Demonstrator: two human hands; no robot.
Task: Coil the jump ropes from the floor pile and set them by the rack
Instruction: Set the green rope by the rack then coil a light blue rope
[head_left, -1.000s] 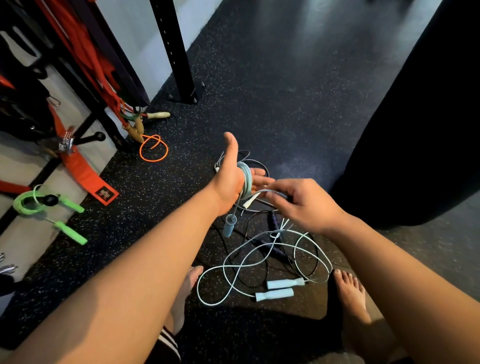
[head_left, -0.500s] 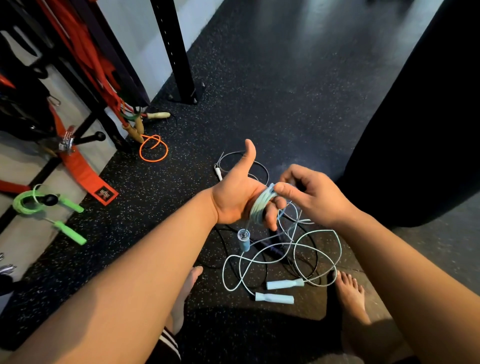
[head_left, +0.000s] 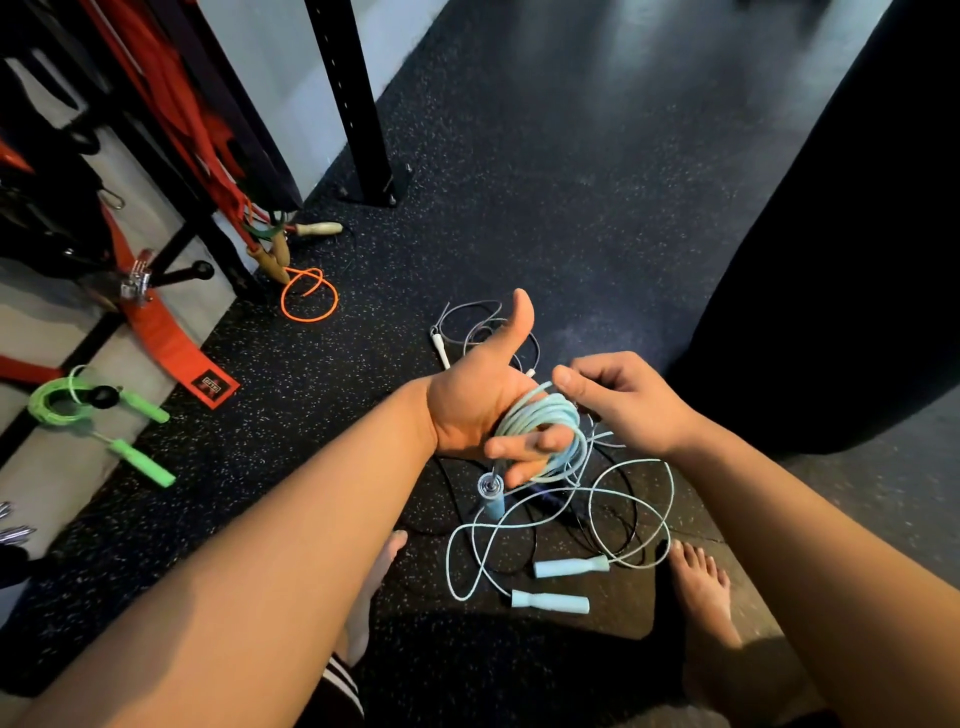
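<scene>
A light blue jump rope (head_left: 545, 415) is wound in several loops round the fingers of my left hand (head_left: 478, 410), whose thumb points up. One blue handle (head_left: 491, 499) dangles below that hand. My right hand (head_left: 623, 400) pinches the rope strand at the top of the coil. The rest of the pile (head_left: 597, 519) lies on the floor below: loose blue cord, two pale blue handles (head_left: 569, 566) and thin black and grey ropes. The black rack upright (head_left: 358, 104) stands at the back left.
By the rack lie an orange rope (head_left: 309, 296) with wooden handles and a green coiled rope (head_left: 67, 400) with green handles. Red straps (head_left: 171, 343) hang at the left. A big black punching bag (head_left: 841, 249) stands at the right. My bare feet (head_left: 701, 587) flank the pile.
My left hand has turned palm up and dropped lower. My right hand has carried the blue cord round it, adding loops, and more loose cord has come up off the floor.
</scene>
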